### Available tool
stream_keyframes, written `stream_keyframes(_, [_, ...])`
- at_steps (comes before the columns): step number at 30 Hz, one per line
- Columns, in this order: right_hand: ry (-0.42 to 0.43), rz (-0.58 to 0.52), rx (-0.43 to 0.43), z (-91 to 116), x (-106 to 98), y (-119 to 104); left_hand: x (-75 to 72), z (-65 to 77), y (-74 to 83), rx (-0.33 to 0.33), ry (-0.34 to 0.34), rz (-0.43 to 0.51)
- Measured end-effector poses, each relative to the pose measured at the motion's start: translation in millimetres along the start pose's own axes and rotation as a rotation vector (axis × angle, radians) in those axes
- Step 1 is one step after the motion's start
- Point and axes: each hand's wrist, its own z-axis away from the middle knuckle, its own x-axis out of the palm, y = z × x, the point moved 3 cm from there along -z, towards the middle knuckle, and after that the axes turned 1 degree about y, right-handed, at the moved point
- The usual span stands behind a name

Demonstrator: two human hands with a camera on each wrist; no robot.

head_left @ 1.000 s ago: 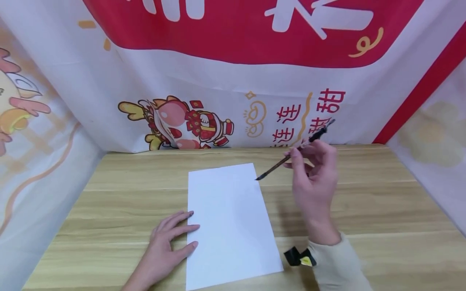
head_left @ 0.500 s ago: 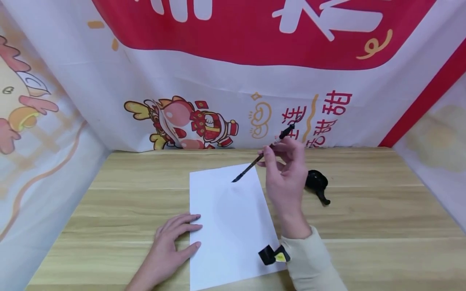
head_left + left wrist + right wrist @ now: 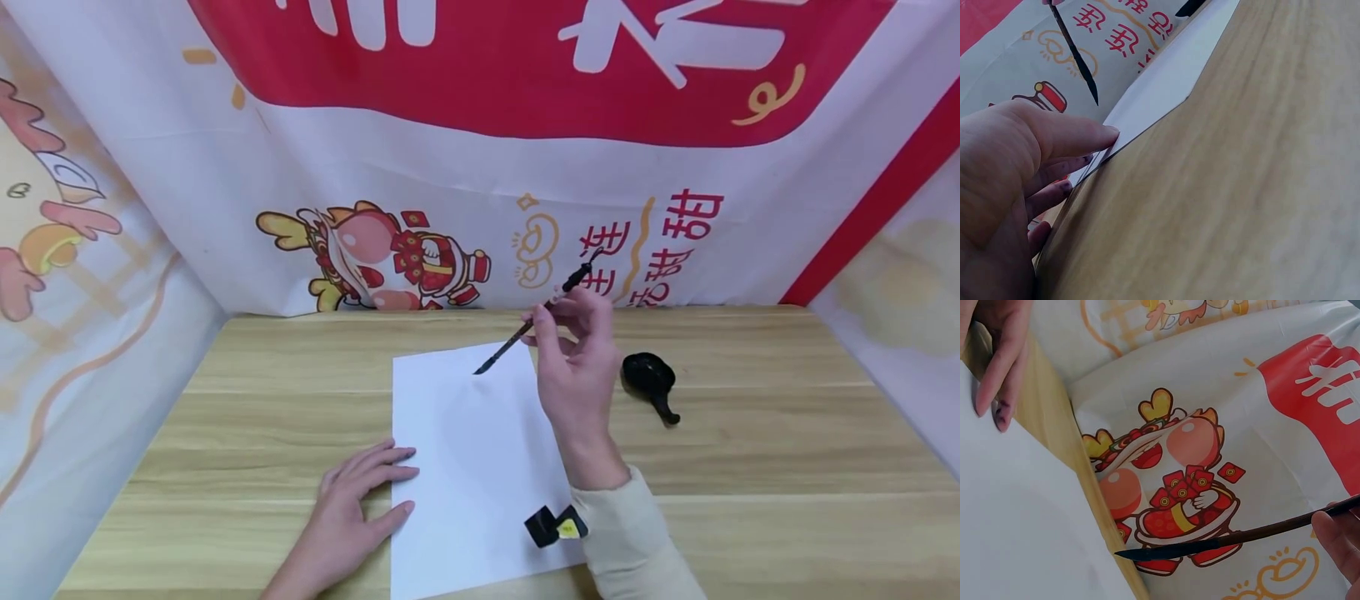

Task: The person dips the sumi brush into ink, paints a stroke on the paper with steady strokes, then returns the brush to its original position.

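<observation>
My right hand [image 3: 577,367] pinches a dark brush [image 3: 517,335] by its handle, the black tip pointing down over the upper part of a white sheet of paper [image 3: 472,467]. In the left wrist view the brush [image 3: 1074,53] hangs above the sheet, its tip apart from it. No marks show on the paper. My left hand [image 3: 348,508] lies at the sheet's left edge, fingers spread and fingertips resting on the paper. The right wrist view shows the brush [image 3: 1235,539] from the side, with the fingers holding it at the right edge.
A small black dish with a curved handle [image 3: 649,377] stands on the wooden table [image 3: 765,433], right of my right hand. A printed cloth [image 3: 420,158] hangs behind the table, with more cloth at both sides. A black device [image 3: 546,527] sits at the right wrist.
My right hand has moved left with the brush, from beside the paper to over its upper part. The black dish has come into sight. My left hand stays at the paper's edge.
</observation>
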Motion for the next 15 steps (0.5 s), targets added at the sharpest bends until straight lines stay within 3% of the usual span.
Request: stream_keyframes(15, [-0.052,-0.013,-0.037,6.4,10.2,9.7,0.3,-0.6,-1.5,0.000,-0.003,0.006])
